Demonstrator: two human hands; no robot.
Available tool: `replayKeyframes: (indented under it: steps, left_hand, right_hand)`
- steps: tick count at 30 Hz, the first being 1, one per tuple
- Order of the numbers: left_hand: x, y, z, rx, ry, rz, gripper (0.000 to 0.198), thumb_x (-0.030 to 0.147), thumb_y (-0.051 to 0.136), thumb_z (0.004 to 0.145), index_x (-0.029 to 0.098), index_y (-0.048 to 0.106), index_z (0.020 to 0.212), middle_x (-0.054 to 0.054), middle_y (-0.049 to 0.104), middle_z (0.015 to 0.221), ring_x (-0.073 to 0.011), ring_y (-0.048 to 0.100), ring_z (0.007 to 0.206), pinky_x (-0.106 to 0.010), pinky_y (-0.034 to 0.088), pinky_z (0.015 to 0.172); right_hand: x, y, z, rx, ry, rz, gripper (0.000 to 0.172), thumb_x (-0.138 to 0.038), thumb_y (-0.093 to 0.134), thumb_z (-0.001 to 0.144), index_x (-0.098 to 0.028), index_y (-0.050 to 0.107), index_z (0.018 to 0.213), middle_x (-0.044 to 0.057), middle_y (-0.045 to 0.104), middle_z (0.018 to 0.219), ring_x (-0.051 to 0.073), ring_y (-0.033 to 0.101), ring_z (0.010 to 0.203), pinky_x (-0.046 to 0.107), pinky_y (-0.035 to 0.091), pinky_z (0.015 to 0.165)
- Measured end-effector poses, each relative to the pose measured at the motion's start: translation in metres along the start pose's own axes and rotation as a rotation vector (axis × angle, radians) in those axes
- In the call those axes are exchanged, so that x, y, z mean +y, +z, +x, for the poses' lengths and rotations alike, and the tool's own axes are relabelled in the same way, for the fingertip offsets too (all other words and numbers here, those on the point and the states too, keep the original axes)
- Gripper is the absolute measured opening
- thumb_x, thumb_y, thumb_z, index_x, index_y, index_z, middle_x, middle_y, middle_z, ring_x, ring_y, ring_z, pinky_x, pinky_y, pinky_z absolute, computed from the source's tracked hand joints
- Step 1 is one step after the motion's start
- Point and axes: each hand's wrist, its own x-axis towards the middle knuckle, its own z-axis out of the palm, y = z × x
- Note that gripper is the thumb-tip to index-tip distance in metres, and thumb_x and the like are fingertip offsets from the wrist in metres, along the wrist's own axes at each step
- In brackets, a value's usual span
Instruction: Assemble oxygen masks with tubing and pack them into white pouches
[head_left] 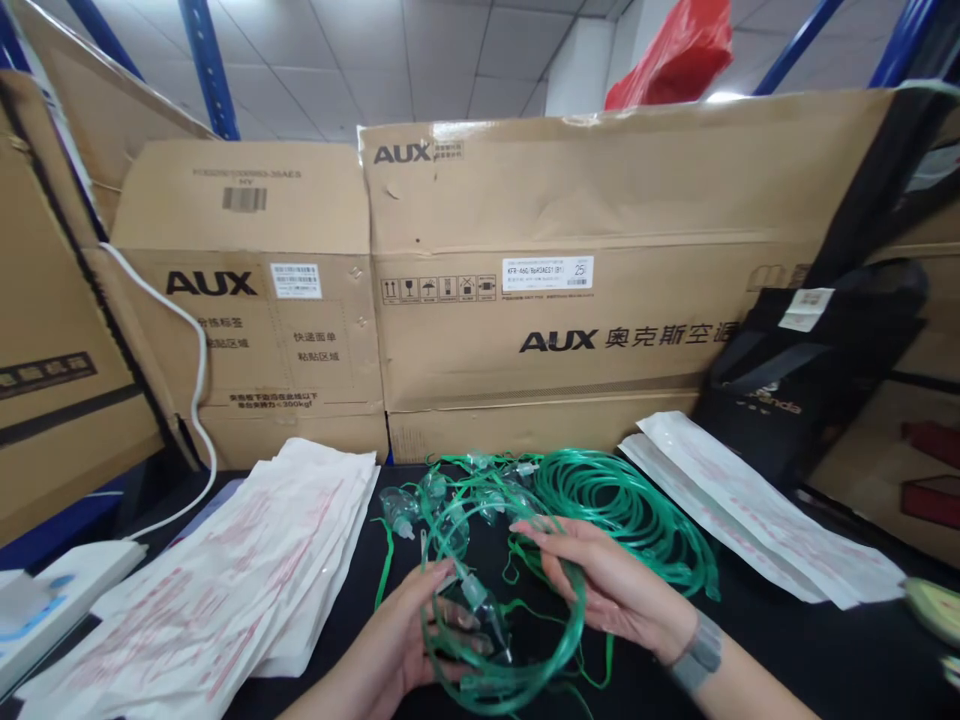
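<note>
A loop of green clear tubing (574, 625) is held up between my two hands. My left hand (420, 630) closes round its left side, fingers passing behind the coil. On the right of the loop, my right hand (592, 570) grips the tubing between thumb and fingers. A clear plastic mask (487, 620) with a pale connector hangs inside the loop, next to my left fingers. Behind lie more clear masks (454, 530) with green straps, partly hidden by the loop. A big coil of green tubing (622, 510) rests on the black table just beyond my right hand.
White printed pouches (247, 560) are stacked at left, and more pouches (757, 510) lie at right. A white power strip (67, 600) with a cable sits at far left. Large cardboard boxes (465, 370) wall off the back; a black bag (795, 390) leans at right.
</note>
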Motion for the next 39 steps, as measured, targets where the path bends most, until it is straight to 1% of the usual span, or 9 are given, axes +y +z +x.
replayKeyframes:
  steps: [8, 11, 14, 17, 20, 26, 33, 36, 39]
  left_hand:
    - [-0.003, -0.017, 0.010, -0.021, 0.064, -0.005, 0.045, 0.054, 0.052, 0.075, 0.013, 0.069, 0.074, -0.010, 0.070, 0.086, -0.0205, 0.063, 0.085, -0.031, 0.046, 0.079]
    - [-0.001, -0.022, 0.014, -0.014, 0.157, -0.015, 0.036, 0.042, 0.061, 0.073, 0.011, 0.068, 0.057, -0.014, 0.072, 0.084, -0.0226, 0.063, 0.092, -0.029, 0.043, 0.086]
    - [0.005, -0.020, 0.006, 0.077, 0.233, -0.078, 0.011, 0.022, 0.070, 0.068, 0.013, 0.068, 0.074, -0.011, 0.073, 0.086, -0.0222, 0.065, 0.088, -0.032, 0.043, 0.087]
    - [0.012, -0.017, -0.004, 0.166, 0.285, -0.122, 0.019, 0.017, 0.070, 0.068, 0.015, 0.063, 0.086, 0.000, 0.068, 0.061, -0.0115, 0.062, 0.054, -0.027, 0.050, 0.067]
    - [0.015, -0.017, -0.007, 0.088, 0.229, -0.153, 0.024, 0.037, 0.061, 0.076, 0.013, 0.063, 0.077, 0.010, 0.041, 0.036, -0.0022, 0.030, 0.028, -0.016, 0.033, 0.036]
    - [0.016, -0.020, -0.004, -0.084, 0.021, -0.236, 0.050, 0.050, 0.045, 0.081, 0.014, 0.050, 0.047, 0.008, 0.035, 0.036, -0.0024, 0.028, 0.029, -0.018, 0.029, 0.037]
    - [0.021, -0.033, -0.002, 0.031, 0.311, -0.547, 0.044, 0.028, 0.055, 0.079, 0.018, 0.036, 0.040, 0.011, 0.024, 0.034, -0.0015, 0.019, 0.026, -0.018, 0.016, 0.030]
    - [0.021, -0.034, -0.005, 0.076, 0.420, -0.591, 0.043, 0.028, 0.055, 0.078, 0.018, 0.037, 0.041, 0.010, 0.027, 0.035, -0.0015, 0.022, 0.027, -0.018, 0.017, 0.030]
    - [0.021, -0.030, -0.007, 0.088, 0.432, -0.532, 0.037, 0.026, 0.057, 0.078, 0.016, 0.045, 0.045, 0.010, 0.030, 0.035, -0.0013, 0.024, 0.027, -0.017, 0.020, 0.031]
  right_hand:
    - [0.016, 0.021, 0.002, 0.023, -0.129, 0.196, 0.027, -0.035, 0.065, 0.072, -0.019, 0.047, 0.082, -0.005, 0.058, 0.057, 0.006, 0.049, 0.034, 0.020, 0.047, 0.035]
    - [0.021, 0.025, 0.002, 0.015, -0.099, 0.137, 0.033, -0.035, 0.064, 0.072, -0.019, 0.044, 0.092, -0.006, 0.059, 0.057, 0.007, 0.051, 0.034, 0.018, 0.046, 0.034]
    - [0.021, 0.025, 0.000, -0.018, -0.030, 0.020, 0.035, -0.036, 0.060, 0.074, -0.018, 0.043, 0.098, -0.008, 0.055, 0.047, 0.004, 0.039, 0.025, 0.013, 0.031, 0.025]
    - [0.019, 0.024, 0.000, 0.003, 0.024, -0.080, 0.033, -0.036, 0.060, 0.074, -0.018, 0.047, 0.098, -0.010, 0.049, 0.038, 0.001, 0.021, 0.021, 0.012, 0.013, 0.022]
    - [0.018, 0.024, 0.002, 0.044, -0.003, -0.010, 0.026, -0.031, 0.064, 0.072, -0.016, 0.055, 0.091, -0.010, 0.047, 0.039, -0.001, 0.015, 0.025, 0.012, 0.009, 0.026]
    - [0.013, 0.015, 0.006, 0.148, -0.141, 0.245, 0.015, -0.019, 0.074, 0.063, -0.013, 0.067, 0.075, -0.001, 0.062, 0.067, 0.006, 0.053, 0.057, 0.015, 0.043, 0.057]
    - [0.019, 0.029, -0.004, -0.219, -0.046, 0.322, 0.012, -0.021, 0.069, 0.070, -0.012, 0.068, 0.077, 0.005, 0.067, 0.080, 0.017, 0.063, 0.082, 0.031, 0.041, 0.085]
    - [0.025, 0.038, -0.009, -0.380, 0.041, 0.304, 0.015, -0.025, 0.067, 0.074, -0.011, 0.066, 0.076, 0.008, 0.067, 0.080, 0.022, 0.064, 0.085, 0.036, 0.044, 0.082]
    - [0.027, 0.038, -0.008, -0.330, 0.027, 0.238, 0.019, -0.029, 0.065, 0.076, -0.010, 0.063, 0.079, 0.010, 0.067, 0.083, 0.022, 0.065, 0.084, 0.032, 0.048, 0.073]
